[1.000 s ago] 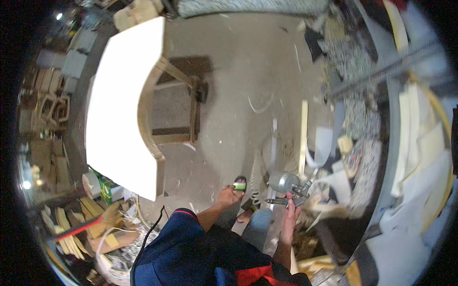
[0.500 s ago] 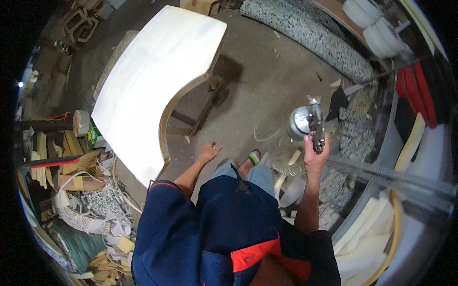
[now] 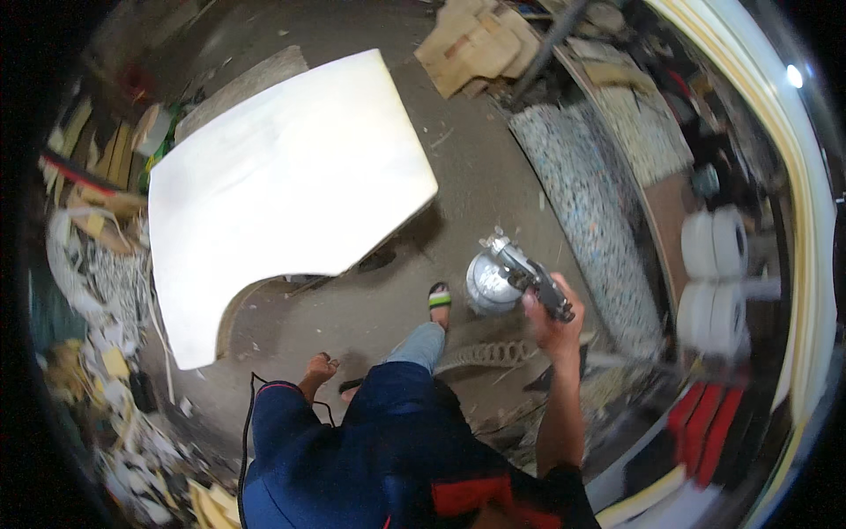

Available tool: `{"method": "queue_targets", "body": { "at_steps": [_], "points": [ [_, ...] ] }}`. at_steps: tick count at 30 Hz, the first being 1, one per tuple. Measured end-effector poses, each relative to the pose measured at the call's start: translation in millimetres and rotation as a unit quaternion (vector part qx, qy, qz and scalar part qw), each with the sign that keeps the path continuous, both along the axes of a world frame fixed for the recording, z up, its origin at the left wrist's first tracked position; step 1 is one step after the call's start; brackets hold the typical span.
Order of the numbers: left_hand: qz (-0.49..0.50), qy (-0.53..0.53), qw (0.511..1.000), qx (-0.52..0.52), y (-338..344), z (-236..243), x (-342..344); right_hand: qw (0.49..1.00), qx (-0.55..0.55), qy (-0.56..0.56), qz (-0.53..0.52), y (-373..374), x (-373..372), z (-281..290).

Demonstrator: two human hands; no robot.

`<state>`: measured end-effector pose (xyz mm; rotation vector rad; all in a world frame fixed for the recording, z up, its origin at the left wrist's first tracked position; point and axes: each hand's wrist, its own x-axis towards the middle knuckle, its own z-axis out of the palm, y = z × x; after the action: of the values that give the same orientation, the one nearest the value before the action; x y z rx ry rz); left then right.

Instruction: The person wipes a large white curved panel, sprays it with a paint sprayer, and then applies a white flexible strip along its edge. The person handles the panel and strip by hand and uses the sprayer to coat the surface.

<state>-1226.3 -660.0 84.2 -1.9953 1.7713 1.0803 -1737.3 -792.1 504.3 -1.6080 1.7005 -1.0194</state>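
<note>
A large white curved panel (image 3: 291, 167) with a concave cutout along its near edge rests on a stand at upper left. My left hand (image 3: 321, 367) hangs below and right of that cutout, fingers loosely bent and apart, seemingly empty. My right hand (image 3: 552, 317) grips a metal spray gun (image 3: 529, 278) with a silver cup (image 3: 487, 282), held to the right of the panel. A pale coiled hose (image 3: 489, 353) runs below the gun. My sandalled foot (image 3: 439, 300) shows on the floor beneath.
A speckled foam slab (image 3: 582, 212) lies along the right, beside white rolls (image 3: 709, 247) and red cushions (image 3: 701, 423). Brown sheets (image 3: 476, 48) are stacked at top. Scraps (image 3: 115, 335) pile at left, near a white roll (image 3: 154, 130).
The view has swung rightward, so the panel and surroundings now sit rotated. My right hand has brought the gun lower and leftward in view; a foot has stepped forward.
</note>
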Motion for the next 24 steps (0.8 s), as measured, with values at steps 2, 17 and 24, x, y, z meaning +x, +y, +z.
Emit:
{"method": "queue_targets", "body": {
  "at_steps": [2, 17, 24],
  "points": [
    [-0.147, -0.008, 0.989, -0.010, 1.0, 0.5, -54.2, 0.998, 0.044, -0.040, 0.015, -45.6, -29.9, -5.9],
    [0.613, 0.229, 0.753, -0.072, -217.6, 84.4, -351.1, 0.947, 0.092, -0.122, 0.283, -393.7, -127.2, -33.4],
    [0.785, 0.178, 0.551, -0.220, -261.1, 43.7, -529.6, 0.896, 0.087, -0.112, 0.421, -585.4, -108.7, -126.2]
  ]
}}
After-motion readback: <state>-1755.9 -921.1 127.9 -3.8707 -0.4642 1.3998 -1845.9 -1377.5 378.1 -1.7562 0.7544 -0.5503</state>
